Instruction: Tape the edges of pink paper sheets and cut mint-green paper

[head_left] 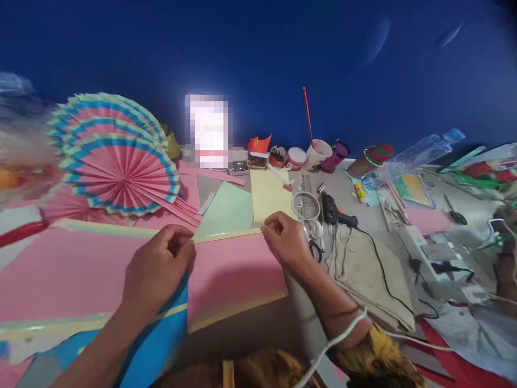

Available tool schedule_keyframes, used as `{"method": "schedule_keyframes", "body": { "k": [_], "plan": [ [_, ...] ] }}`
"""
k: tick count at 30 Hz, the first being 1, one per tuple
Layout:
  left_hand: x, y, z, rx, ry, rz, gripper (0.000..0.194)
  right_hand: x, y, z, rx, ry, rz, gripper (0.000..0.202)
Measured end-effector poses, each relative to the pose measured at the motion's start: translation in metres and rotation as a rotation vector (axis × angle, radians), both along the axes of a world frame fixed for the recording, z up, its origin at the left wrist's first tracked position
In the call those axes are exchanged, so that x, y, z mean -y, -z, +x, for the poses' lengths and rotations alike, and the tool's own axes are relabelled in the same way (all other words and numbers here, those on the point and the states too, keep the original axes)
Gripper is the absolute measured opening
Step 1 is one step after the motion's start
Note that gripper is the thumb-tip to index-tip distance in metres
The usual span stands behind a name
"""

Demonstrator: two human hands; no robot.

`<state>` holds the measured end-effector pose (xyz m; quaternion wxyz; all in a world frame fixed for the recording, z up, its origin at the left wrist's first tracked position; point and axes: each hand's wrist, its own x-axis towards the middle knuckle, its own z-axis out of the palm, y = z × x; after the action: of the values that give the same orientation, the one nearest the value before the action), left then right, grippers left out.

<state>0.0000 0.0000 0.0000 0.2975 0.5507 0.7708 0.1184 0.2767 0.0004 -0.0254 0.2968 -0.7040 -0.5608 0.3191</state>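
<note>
A pink paper sheet (238, 275) with pale yellow strips along its top and bottom edges is stretched between both my hands. My left hand (163, 269) is closed at its upper left corner, thumb and fingers pinched together. At the upper right corner, my right hand (286, 240) pinches the strip edge between thumb and forefinger. Under and beside my left wrist lies a larger pink sheet (76, 269), also edged in yellow. Blue paper (161, 345) shows below it. Just beyond the held sheet are a pale green sheet (228, 207) and a pale yellow sheet (270, 194).
Pleated pink paper fans (125, 172) with blue and cream rims stand at the left. A roll of tape (306, 206) and a hot glue gun (337, 213) lie right of my right hand, near a folded cloth (371, 269). Cups (319, 155) line the back.
</note>
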Motion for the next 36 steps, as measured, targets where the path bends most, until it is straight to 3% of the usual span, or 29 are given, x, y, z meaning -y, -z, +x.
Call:
{"method": "schedule_keyframes", "body": {
  "k": [18,26,36],
  "plan": [
    [-0.0026,-0.0051,0.0066,-0.016,0.002,-0.033,0.032,0.0006,0.0038,0.0014,0.021,-0.019,0.036,0.014],
    [-0.0030,-0.0001,0.0041,-0.033,0.027,-0.030,0.033,-0.0012,0.0056,0.0005,0.045,-0.016,0.039,0.011],
    [-0.0045,-0.0065,0.0077,-0.076,0.018,-0.073,0.032,-0.0023,0.0050,-0.0018,0.105,-0.030,0.049,0.009]
  ]
}}
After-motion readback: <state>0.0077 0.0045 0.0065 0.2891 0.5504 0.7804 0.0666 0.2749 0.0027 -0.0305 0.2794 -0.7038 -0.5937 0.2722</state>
